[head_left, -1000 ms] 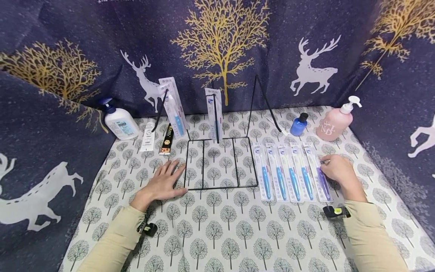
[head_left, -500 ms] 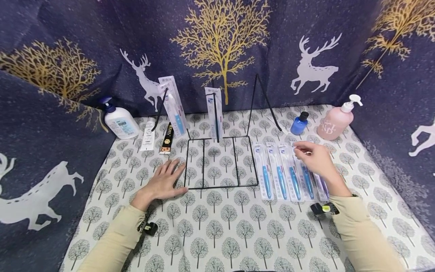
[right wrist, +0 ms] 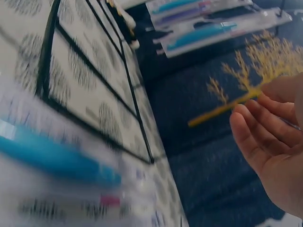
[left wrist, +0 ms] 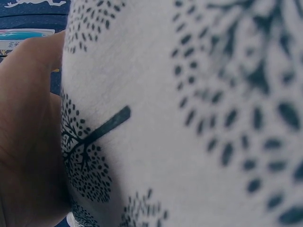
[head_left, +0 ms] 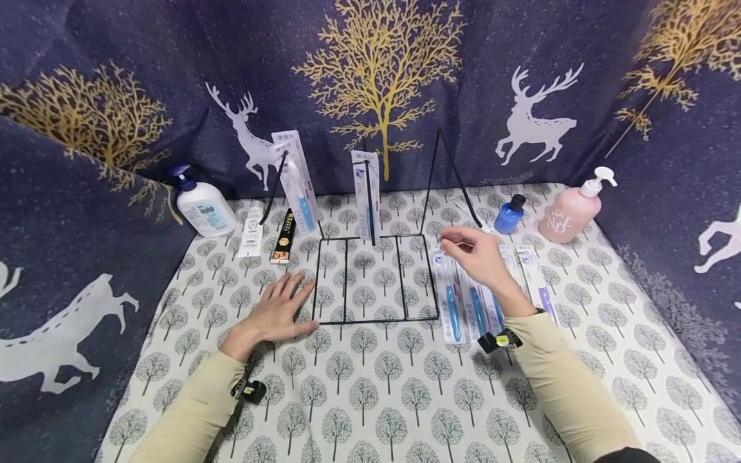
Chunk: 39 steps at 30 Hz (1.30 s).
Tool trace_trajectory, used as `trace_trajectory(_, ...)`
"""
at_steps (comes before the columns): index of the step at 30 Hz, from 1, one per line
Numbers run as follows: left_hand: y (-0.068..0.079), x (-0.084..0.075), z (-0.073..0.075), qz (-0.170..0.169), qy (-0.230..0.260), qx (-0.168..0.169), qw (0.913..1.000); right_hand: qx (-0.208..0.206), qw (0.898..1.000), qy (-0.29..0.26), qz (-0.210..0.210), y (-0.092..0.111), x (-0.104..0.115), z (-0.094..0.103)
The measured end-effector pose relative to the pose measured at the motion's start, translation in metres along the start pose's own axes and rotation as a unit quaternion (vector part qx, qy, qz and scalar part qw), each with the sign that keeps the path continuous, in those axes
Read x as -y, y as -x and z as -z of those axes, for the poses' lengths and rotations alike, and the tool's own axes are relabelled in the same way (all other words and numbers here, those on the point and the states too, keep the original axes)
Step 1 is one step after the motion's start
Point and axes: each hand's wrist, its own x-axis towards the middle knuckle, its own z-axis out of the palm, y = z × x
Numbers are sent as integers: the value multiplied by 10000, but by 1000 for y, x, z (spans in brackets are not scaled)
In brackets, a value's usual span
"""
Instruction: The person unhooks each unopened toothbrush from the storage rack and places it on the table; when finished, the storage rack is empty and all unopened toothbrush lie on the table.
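Observation:
My left hand [head_left: 278, 310] lies spread on the patterned cloth, its thumb at the front left corner of the black wire rack [head_left: 376, 319]. In the left wrist view, part of that hand [left wrist: 28, 123] shows beside cloth. My right hand [head_left: 477, 257] is over the upper ends of several packaged toothbrushes laid in a row right of the rack. Its fingers are loosely curled with nothing seen between them. The leftmost pack [head_left: 451, 308] has a blue toothbrush; the rightmost pack [head_left: 541, 283] has a purple one. Hand and forearm cover much of the packs between.
Toothbrush packs hang on the rack's left hook [head_left: 285, 164] and middle hook [head_left: 366, 193]. At left stand a white pump bottle [head_left: 206, 211], a white tube [head_left: 251, 230] and a black box [head_left: 283, 239]. A blue bottle [head_left: 509, 215] and pink pump bottle [head_left: 570, 214] stand back right.
My right hand has moved left from the purple toothbrush pack, across the row, to the upper end of the leftmost packs. The left hand has stayed in place.

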Motion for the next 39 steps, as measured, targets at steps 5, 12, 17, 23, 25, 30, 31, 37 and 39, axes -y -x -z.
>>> trace_trajectory(5, 0, 1, 0, 21, -50, 21, 10000, 132, 9998, -142, 56, -14, 14, -20)
trace_trajectory(12, -1, 0, 2, 11, 4, 31, 10000, 145, 9990, -159, 403, -33, 25, -38)
trace_trajectory(17, -1, 0, 4, -13, -35, 56, 10000, 120, 9980, -432, 442, -48, 27, -50)
trace_trajectory(23, 1, -1, 3, -10, 17, 10, 10000, 33, 9932, -936, 696, -60, 38, -60)
trace_trajectory(25, 1, -1, 3, -9, 23, -1, 10000, 25, 9912, -1093, 749, -65, 40, -63)
trace_trajectory(30, 0, -1, 2, -3, -22, 3, 10000, -5, 9926, -953, 756, -73, 42, -68)
trace_trajectory(31, 0, -1, 2, 1, -21, -3, 10000, 0, 9931, -917, 727, -74, 42, -69)
trace_trajectory(37, 0, -1, 2, 38, 41, 5, 10000, 55, 9931, -1050, 515, -81, 45, -74)
trace_trajectory(39, 0, -1, 2, 30, 30, 0, 10000, 49, 9933, -1053, 481, -83, 45, -76)
